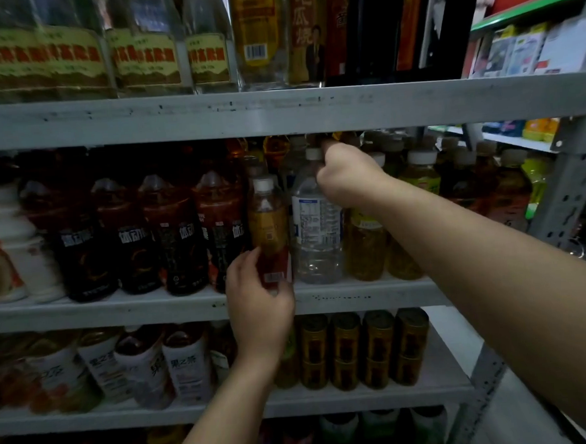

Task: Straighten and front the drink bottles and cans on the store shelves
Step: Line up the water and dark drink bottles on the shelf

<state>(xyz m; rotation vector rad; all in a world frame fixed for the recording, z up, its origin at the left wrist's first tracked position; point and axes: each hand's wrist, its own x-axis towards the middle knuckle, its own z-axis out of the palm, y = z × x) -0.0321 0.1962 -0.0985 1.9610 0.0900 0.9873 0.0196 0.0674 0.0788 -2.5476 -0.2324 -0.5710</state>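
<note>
On the middle shelf (118, 309) a slim amber bottle (268, 223) with a white cap and a gold and red label stands at the front edge. My left hand (259, 303) is wrapped around its base. To its right stands a clear water bottle (316, 227) with a white label. My right hand (347, 180) is closed around the neck of that water bottle, just under its cap. Dark red bottles with black labels (169, 236) line up to the left. Yellow tea bottles (419, 176) stand to the right, partly hidden by my right forearm.
The upper shelf edge (278, 111) runs close above the bottle caps, with large clear bottles (143, 45) on it. The shelf below holds white-labelled bottles (187, 369) and stacked gold cans (378, 347). A grey upright post (564, 191) bounds the right side.
</note>
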